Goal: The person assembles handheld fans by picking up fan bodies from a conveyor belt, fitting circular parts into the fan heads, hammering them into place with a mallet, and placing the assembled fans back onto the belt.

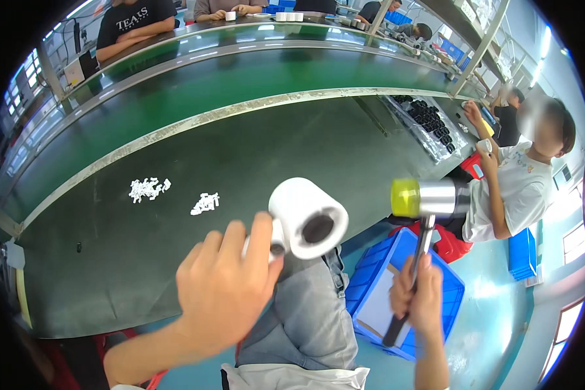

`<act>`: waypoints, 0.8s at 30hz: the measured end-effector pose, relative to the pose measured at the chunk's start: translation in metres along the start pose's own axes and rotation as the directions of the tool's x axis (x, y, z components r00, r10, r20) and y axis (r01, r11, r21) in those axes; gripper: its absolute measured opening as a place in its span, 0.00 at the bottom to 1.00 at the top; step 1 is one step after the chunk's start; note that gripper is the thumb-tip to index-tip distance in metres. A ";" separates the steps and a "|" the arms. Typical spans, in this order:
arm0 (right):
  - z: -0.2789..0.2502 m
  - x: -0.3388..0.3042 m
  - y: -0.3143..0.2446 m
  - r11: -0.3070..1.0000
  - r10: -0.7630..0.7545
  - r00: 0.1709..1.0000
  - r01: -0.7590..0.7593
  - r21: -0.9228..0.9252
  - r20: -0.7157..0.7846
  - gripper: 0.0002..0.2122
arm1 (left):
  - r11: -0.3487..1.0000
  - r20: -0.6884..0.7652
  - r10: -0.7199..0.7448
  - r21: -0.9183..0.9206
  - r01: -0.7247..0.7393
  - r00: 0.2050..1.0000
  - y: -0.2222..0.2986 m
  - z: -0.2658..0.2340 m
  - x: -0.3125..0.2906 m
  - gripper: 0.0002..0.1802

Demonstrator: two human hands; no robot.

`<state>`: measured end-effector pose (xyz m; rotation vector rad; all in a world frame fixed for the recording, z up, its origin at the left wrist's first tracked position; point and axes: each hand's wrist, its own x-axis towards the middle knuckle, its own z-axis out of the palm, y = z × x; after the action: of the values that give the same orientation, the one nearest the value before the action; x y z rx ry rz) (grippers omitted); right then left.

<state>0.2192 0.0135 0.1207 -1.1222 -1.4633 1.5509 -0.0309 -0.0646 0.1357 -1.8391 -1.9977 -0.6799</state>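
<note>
My left hand (226, 279) is closed around a small white tubular piece (277, 242) with a dark opening. Right against it is a thick white cylinder (297, 195) with a dark round hole in its end. Whether the two are joined, I cannot tell. My right hand (422, 292) grips the dark handle of a mallet (439, 197), raised to the right of the cylinder. The mallet has a yellow face, a silver middle and a black face. On the dark table, beyond my left hand, lie two small heaps of white bits, a larger one (148, 189) and a smaller one (205, 203).
A green conveyor belt (240, 75) runs beyond the dark table (110, 260). Black parts (429, 120) lie on plastic at the far right. A blue crate (448, 296) stands on the floor below the mallet. A co-worker (520, 175) sits at right; others are across the belt.
</note>
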 end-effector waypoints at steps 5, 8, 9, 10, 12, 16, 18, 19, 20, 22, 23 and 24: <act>0.020 -0.038 0.088 0.862 0.310 0.951 -0.277 0.424 -0.008 0.28 | 0.988 -0.243 0.085 0.145 -0.051 0.966 0.017 -0.024 -0.012 0.25; 0.018 -0.055 0.116 0.788 0.438 0.899 -0.399 0.468 0.029 0.27 | 0.992 -0.245 0.099 0.105 -0.075 0.965 0.023 -0.019 -0.009 0.25; 0.018 -0.059 0.124 0.771 0.464 0.884 -0.437 0.462 0.062 0.27 | 0.991 -0.244 0.106 0.106 -0.082 0.964 0.025 -0.020 -0.009 0.25; 0.017 -0.064 0.132 0.743 0.491 0.868 -0.461 0.486 0.073 0.26 | 0.992 -0.226 0.105 0.098 -0.085 0.968 0.027 -0.022 -0.009 0.25; 0.017 -0.069 0.142 0.732 0.498 0.862 -0.476 0.488 0.093 0.26 | 0.991 -0.206 0.108 0.096 -0.090 0.973 0.030 -0.026 -0.009 0.26; 0.017 -0.074 0.157 0.708 0.509 0.849 -0.506 0.493 0.140 0.25 | 0.753 0.199 -0.097 -0.626 0.202 0.975 0.035 -0.029 -0.007 0.20; 0.016 -0.074 0.160 0.693 0.516 0.841 -0.521 0.498 0.162 0.24 | 0.161 0.724 0.022 -0.684 0.712 0.690 0.035 -0.043 0.008 0.17; 0.015 -0.073 0.161 0.712 0.520 0.840 -0.527 0.463 0.156 0.24 | 0.166 0.728 0.015 -0.678 0.716 0.685 0.035 -0.040 0.009 0.17; 0.014 -0.071 0.162 0.732 0.523 0.839 -0.532 0.426 0.149 0.24 | 0.056 0.773 0.081 -0.633 0.772 0.629 0.035 -0.036 0.009 0.17; 0.017 -0.069 0.167 0.729 0.529 0.831 -0.549 0.410 0.171 0.23 | -0.047 0.809 0.142 -0.571 0.820 0.571 0.032 -0.031 0.005 0.18; 0.019 -0.067 0.168 0.731 0.533 0.825 -0.560 0.389 0.185 0.23 | -0.081 0.775 0.134 -0.612 0.787 0.617 0.033 -0.028 0.002 0.17; 0.022 -0.066 0.166 0.732 0.528 0.824 -0.564 0.382 0.205 0.23 | -0.112 0.736 0.116 -0.657 0.745 0.667 0.033 -0.026 -0.003 0.17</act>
<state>0.2332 -0.0722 -0.0365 -1.2886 -0.7800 2.2188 0.0003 -0.0795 0.1594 -2.2520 -2.7538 -2.7694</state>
